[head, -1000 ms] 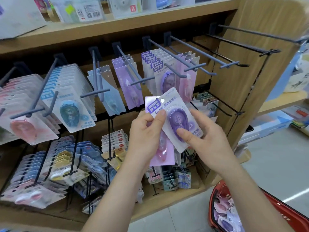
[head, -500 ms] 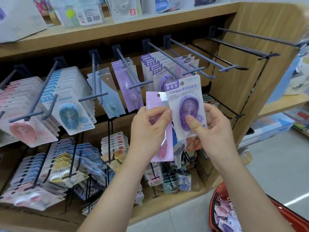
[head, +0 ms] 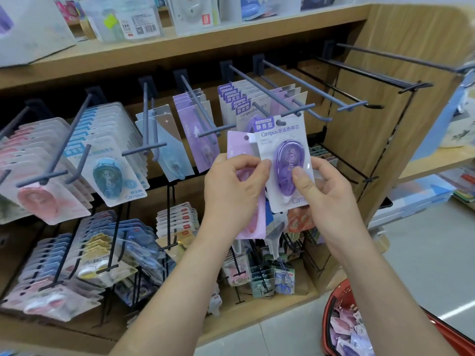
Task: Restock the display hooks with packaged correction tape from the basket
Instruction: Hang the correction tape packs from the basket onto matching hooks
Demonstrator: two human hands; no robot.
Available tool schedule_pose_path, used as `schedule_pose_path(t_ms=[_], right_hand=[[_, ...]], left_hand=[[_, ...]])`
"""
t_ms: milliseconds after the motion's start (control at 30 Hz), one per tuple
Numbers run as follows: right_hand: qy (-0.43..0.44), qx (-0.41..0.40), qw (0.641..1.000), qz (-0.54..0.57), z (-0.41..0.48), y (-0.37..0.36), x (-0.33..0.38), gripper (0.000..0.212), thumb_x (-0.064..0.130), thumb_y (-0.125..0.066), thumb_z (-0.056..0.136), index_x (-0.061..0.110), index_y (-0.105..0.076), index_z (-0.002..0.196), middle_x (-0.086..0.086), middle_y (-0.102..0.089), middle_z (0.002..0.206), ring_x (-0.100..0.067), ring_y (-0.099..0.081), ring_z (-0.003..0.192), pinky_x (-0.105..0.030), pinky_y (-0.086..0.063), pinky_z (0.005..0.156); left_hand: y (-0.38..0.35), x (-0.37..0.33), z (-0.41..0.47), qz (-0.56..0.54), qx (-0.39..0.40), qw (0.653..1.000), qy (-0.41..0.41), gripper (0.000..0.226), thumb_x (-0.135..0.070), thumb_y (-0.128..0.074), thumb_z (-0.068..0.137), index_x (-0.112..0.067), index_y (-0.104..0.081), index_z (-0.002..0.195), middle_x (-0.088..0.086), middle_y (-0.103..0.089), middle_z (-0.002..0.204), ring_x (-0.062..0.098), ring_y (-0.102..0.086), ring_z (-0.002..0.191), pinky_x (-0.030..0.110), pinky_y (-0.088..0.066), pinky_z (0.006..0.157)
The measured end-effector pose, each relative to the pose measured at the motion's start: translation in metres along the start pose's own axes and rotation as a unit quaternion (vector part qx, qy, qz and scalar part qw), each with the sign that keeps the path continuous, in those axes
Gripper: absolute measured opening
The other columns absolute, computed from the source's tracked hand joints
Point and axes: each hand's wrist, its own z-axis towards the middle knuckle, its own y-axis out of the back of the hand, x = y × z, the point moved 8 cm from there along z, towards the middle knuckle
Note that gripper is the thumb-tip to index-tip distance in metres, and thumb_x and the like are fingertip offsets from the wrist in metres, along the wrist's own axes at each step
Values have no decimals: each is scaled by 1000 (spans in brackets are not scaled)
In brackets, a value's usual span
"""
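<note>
My right hand (head: 326, 191) pinches a white pack with a purple correction tape (head: 284, 155), held upright, its hang hole just below the tip of a grey hook (head: 290, 114). That hook carries a row of matching purple packs (head: 235, 98). My left hand (head: 231, 191) grips a pink pack (head: 237, 147) and its fingertip touches the left edge of the purple pack. The red basket (head: 331, 312) sits at the bottom right with several more packs inside.
Bare grey hooks (head: 359, 104) jut out to the right of the purple row. Blue packs (head: 113, 173) and pink packs (head: 38, 199) fill hooks at left. Lower black wire hooks hold more stationery. A wooden side panel (head: 401, 73) stands at right.
Both hands rose toward the hook. The purple pack turned from tilted to upright and came up to the hook's tip; the pink pack stayed in my left hand.
</note>
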Motion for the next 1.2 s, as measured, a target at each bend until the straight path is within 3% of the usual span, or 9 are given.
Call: schedule_pose_path(t_ms=[133, 267, 367, 500, 600, 733, 833, 1000, 1200], right_hand=[[-32, 31, 998, -49, 3, 8, -6, 17, 25, -59, 97, 26, -67, 111, -10, -70, 70, -17, -59, 49, -38, -47, 57], [-16, -54, 997, -53, 14, 15, -7, 9, 23, -65, 95, 19, -72, 89, -11, -67, 64, -14, -52, 44, -29, -44, 50], [-4, -95, 993, -68, 29, 10, -4, 14, 24, -69, 93, 18, -69, 80, 1, -64, 58, -10, -53, 42, -23, -44, 45], [8, -101, 992, -79, 54, -7, -2, 18, 23, -70, 92, 23, -68, 74, 8, -60, 52, -9, -57, 45, -26, -48, 52], [-11, -99, 994, -41, 68, -16, -4, 20, 7, -66, 93, 24, -68, 83, 6, -63, 64, -6, -62, 52, -22, -53, 57], [-48, -80, 995, -46, 66, -13, -20, 32, -3, -64, 87, 20, -68, 109, 1, -70, 92, -21, -72, 89, -39, -59, 87], [-77, -50, 994, -59, 43, -1, -27, 38, 15, -63, 95, 22, -56, 132, -5, -63, 113, -21, -69, 98, -36, -61, 81], [-168, 230, 957, -61, -7, -15, -61, 40, 37, -59, 88, 15, -65, 121, -7, -73, 107, -25, -74, 85, -29, -59, 69], [-58, 56, 994, -78, 7, 21, -68, 20, 12, -54, 100, 7, -72, 94, -8, -70, 78, -17, -69, 68, -29, -58, 64]], left_hand=[[4, 6, -1, -35, -5, 999, 13, 14, -31, -71, 90, -41, -70, 80, 3, -62, 102, 10, -63, 87, 23, -49, 83], [2, 10, -8, -59, 27, 997, 36, 29, -19, -58, 97, -46, -67, 96, -8, -58, 110, -1, -59, 97, 9, -43, 84], [9, 18, -15, -65, 37, 997, 31, 49, -9, -56, 95, -51, -54, 119, -27, -52, 127, -7, -48, 123, 23, -38, 109], [19, 30, -19, -130, 14, 989, 66, 66, -21, -66, 82, -65, -41, 125, -1, -54, 143, 25, -53, 130, 51, -45, 107], [19, 34, -18, -168, 14, 983, 72, 71, -7, -68, 90, -55, -38, 133, 1, -62, 134, 21, -62, 119, 48, -50, 102], [16, 34, -14, -213, 25, 974, 70, 77, 7, -62, 90, -48, -32, 135, -4, -74, 111, 21, -69, 105, 43, -54, 95], [9, 37, -10, -238, 28, 967, 86, 76, 9, -62, 89, -32, -33, 146, 0, -70, 121, 17, -69, 103, 35, -56, 90], [-10, 28, -6, -272, 36, 959, 67, 56, 8, -65, 87, -34, -48, 120, -4, -74, 99, 15, -69, 88, 36, -57, 79], [-40, 4, 2, -260, 58, 963, 50, 7, -23, -70, 90, -22, -67, 97, -13, -68, 80, 8, -63, 79, 28, -51, 74]])
